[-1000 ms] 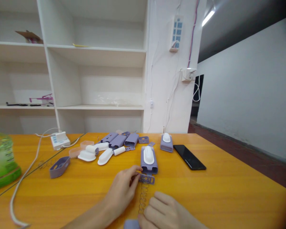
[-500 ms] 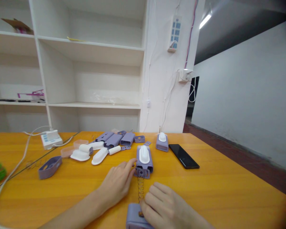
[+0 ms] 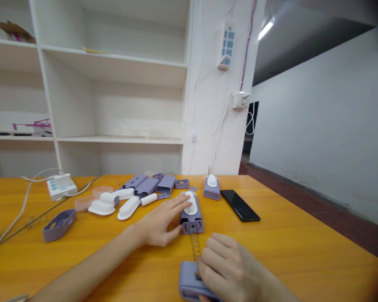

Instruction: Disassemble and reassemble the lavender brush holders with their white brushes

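Note:
My right hand (image 3: 225, 266), fingers curled, grips a purple plastic housing (image 3: 189, 281) at the table's near edge; a small dark part shows by its fingertips. From there a thin wire coil spring (image 3: 195, 245) stretches away to a small purple end plate (image 3: 193, 227). That plate sits at the near end of another purple housing (image 3: 198, 214), which bears a white oval piece (image 3: 192, 205). Stretched-out fingers of my left hand (image 3: 166, 218) lie against the white piece, its thumb beside the end plate. Whether the plate is seated cannot be seen.
Several purple housings (image 3: 147, 186) and white pieces (image 3: 128, 208) lie behind on the left. A purple ring-shaped frame (image 3: 59, 225) is farther left. Another housing with a white piece (image 3: 211, 188) and a black phone (image 3: 240, 205) lie right. A power strip (image 3: 61, 186) trails cables.
My left hand has moved from the end plate's corner up onto the white piece. The end plate now sits straighter against the housing. My right hand keeps its hold on the near housing.

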The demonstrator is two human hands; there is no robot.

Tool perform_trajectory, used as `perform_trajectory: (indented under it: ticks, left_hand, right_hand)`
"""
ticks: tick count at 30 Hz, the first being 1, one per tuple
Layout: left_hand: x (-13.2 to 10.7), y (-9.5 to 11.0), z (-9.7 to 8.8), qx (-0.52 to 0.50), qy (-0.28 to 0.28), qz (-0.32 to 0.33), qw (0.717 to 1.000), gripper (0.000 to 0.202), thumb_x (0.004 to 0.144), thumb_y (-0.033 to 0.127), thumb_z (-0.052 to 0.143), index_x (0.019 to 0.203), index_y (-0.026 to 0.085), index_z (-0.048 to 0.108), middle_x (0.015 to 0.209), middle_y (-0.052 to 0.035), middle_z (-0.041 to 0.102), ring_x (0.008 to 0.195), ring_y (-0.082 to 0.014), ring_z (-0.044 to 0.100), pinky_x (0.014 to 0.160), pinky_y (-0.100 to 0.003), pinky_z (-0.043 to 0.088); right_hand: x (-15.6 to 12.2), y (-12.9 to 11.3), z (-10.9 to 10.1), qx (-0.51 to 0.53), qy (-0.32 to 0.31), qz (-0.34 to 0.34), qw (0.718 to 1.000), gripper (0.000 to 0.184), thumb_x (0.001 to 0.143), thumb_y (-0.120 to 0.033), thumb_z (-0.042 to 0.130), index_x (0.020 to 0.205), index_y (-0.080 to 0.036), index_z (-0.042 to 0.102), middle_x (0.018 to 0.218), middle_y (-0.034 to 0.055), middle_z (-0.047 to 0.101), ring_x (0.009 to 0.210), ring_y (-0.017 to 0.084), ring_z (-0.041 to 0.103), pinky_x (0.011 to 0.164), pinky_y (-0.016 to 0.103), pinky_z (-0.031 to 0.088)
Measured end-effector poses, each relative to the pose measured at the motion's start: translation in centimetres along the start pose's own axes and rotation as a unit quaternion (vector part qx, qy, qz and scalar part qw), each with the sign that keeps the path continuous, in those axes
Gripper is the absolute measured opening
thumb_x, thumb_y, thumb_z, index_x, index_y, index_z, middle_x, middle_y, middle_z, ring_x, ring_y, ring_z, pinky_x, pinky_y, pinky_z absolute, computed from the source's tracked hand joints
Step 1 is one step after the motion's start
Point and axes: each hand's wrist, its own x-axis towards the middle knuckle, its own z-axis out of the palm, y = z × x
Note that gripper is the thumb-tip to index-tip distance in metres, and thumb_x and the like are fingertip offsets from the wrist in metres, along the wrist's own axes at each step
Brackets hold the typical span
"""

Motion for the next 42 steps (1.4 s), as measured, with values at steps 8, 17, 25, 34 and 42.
perform_trajectory:
  ticks: [8,17,25,34,42]
  left_hand:
    - [-0.6,0.3,0.9,-0.011,0.017,-0.012,1.0,0.082,0.083,0.012,0.059,0.158,0.028,0.03,0.169,-0.0061,0.023,0.155,-0.0289,0.022,0.126,-0.052,0.022]
    - [-1.0,0.4,1.0,-0.014,0.033,-0.021,0.999,0.089,0.072,0.006,0.057,0.155,0.029,0.034,0.167,-0.0055,0.028,0.153,-0.0307,0.027,0.126,-0.053,0.023]
    - [-0.2,-0.3,1.4,-0.101,0.129,-0.076,0.983,0.048,0.095,0.025,0.054,0.143,0.027,0.05,0.153,-0.0074,0.051,0.143,-0.0262,0.043,0.123,-0.045,0.031]
    - [8.0,-4.1,2.7,-0.107,0.141,-0.167,0.97,0.057,0.106,0.052,0.026,0.112,0.019,0.072,0.114,-0.0069,0.077,0.109,-0.0259,0.069,0.097,-0.037,0.053]
    - [0.0,0.6,0.5,0.02,0.133,-0.253,0.958,0.048,0.104,0.054,0.034,0.096,0.021,0.067,0.097,-0.0101,0.073,0.096,-0.0307,0.067,0.093,-0.045,0.047]
  right_hand:
    - [-0.2,0.1,1.3,-0.003,-0.004,0.007,1.0,0.019,0.093,-0.029,0.049,0.09,-0.016,0.064,0.07,0.0028,0.061,0.062,0.019,0.047,0.057,0.034,0.034]
    - [-2.3,0.2,1.6,-0.035,-0.064,0.105,0.992,0.025,0.099,-0.034,0.057,0.112,-0.014,0.064,0.085,0.0067,0.069,0.076,0.021,0.062,0.072,0.034,0.049]
    - [-3.1,1.4,1.4,-0.029,-0.053,0.209,0.976,0.025,0.105,-0.027,0.045,0.122,-0.019,0.063,0.112,0.0121,0.07,0.094,0.026,0.068,0.083,0.039,0.057]
    - [-4.3,0.8,2.5,-0.011,-0.041,0.291,0.956,0.029,0.088,-0.009,0.053,0.111,-0.023,0.064,0.114,0.0111,0.066,0.095,0.026,0.068,0.081,0.037,0.06]
    - [-5.6,2.1,0.8,0.078,-0.107,0.379,0.916,0.045,0.09,-0.006,0.045,0.121,-0.028,0.07,0.135,0.0106,0.06,0.118,0.028,0.063,0.102,0.044,0.053]
